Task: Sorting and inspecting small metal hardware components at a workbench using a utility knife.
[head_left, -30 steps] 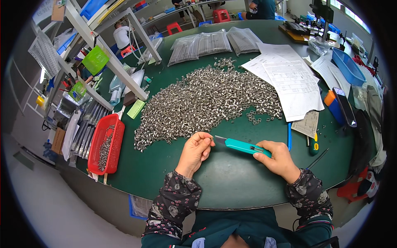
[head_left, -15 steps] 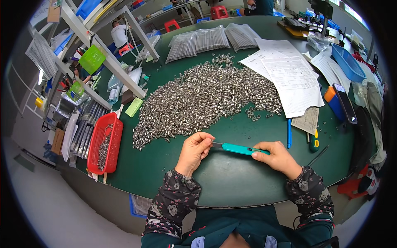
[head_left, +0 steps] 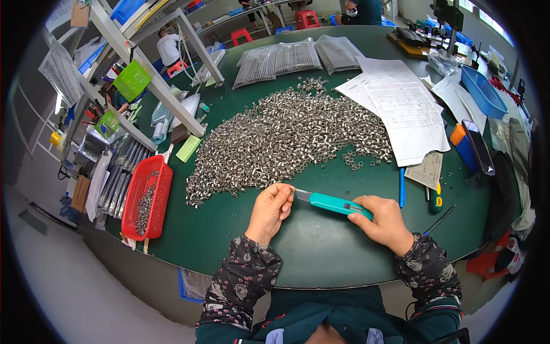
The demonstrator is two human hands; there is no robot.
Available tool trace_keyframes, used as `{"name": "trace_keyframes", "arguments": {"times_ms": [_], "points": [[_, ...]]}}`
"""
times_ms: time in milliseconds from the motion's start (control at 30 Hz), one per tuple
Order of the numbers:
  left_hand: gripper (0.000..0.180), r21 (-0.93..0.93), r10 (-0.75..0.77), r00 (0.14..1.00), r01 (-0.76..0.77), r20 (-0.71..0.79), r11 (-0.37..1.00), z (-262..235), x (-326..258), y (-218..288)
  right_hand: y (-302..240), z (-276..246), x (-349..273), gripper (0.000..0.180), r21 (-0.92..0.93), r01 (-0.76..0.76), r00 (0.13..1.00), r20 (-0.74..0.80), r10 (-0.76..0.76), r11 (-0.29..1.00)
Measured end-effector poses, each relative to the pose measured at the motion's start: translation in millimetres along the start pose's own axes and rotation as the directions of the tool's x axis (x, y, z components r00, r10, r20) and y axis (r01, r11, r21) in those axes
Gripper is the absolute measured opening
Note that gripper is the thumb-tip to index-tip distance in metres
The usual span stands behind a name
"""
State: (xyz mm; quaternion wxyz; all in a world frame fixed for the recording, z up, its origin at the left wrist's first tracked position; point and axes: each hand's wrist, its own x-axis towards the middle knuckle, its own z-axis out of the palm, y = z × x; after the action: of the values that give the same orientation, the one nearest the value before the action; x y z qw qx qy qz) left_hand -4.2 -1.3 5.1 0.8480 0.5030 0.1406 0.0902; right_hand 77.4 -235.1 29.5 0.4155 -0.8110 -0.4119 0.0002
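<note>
My right hand [head_left: 385, 222] is closed round the back end of a teal utility knife [head_left: 332, 204]. Its blade [head_left: 303, 196] is out and points left at my other hand. Between the thumb and fingertips of my left hand [head_left: 270, 211] is a small metal ring [head_left: 293, 191], mostly hidden by the fingers. The blade tip lies close to that ring; whether they touch I cannot tell. Both hands are over the near part of the green table [head_left: 326, 252]. Just beyond them spreads a large heap of small silver metal rings [head_left: 281, 137].
A red basket [head_left: 162, 198] with more metal pieces stands at the left. Papers [head_left: 404, 120], a blue pen [head_left: 402, 186], a yellow-handled screwdriver [head_left: 436, 200] and a phone [head_left: 478, 148] lie on the right. Bagged rods [head_left: 298, 55] line the far side; a shelf frame [head_left: 166, 97] rises at left.
The knife has turned in my right hand, so its flat side shows more, and the blade has shifted slightly beside the ring. My left hand still pinches the ring. The whole view has shifted slightly.
</note>
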Motion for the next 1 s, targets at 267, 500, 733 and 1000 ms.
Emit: {"name": "trace_keyframes", "arguments": {"times_ms": [267, 500, 733, 1000], "points": [[0.017, 0.1, -0.028, 0.999, 0.026, 0.024, 0.995, 2.1, 0.6, 0.8, 5.7, -2.9, 1.6, 0.026, 0.077, -0.078, 0.991, 0.118, 0.068, 0.994], [0.013, -0.056, 0.016, 0.997, -0.012, 0.075, 0.998, -2.8, 2.2, -0.4, 2.1, -4.2, 2.0, 0.023, 0.002, 0.077, 0.982, -0.176, -0.075, 0.997], [0.012, -0.034, 0.017, 1.0, -0.016, 0.023, 0.999, 4.1, 2.0, 3.7, 4.4, -2.7, 0.6, 0.025, 0.015, -0.002, 0.999, -0.035, 0.002, 1.0], [0.015, 0.006, 0.03, 0.998, -0.031, 0.049, 1.0, -0.9, 2.7, 2.1, 8.1, -1.5, 2.5, 0.028, 0.073, -0.116, 0.991, 0.08, 0.11, 0.991]]}}
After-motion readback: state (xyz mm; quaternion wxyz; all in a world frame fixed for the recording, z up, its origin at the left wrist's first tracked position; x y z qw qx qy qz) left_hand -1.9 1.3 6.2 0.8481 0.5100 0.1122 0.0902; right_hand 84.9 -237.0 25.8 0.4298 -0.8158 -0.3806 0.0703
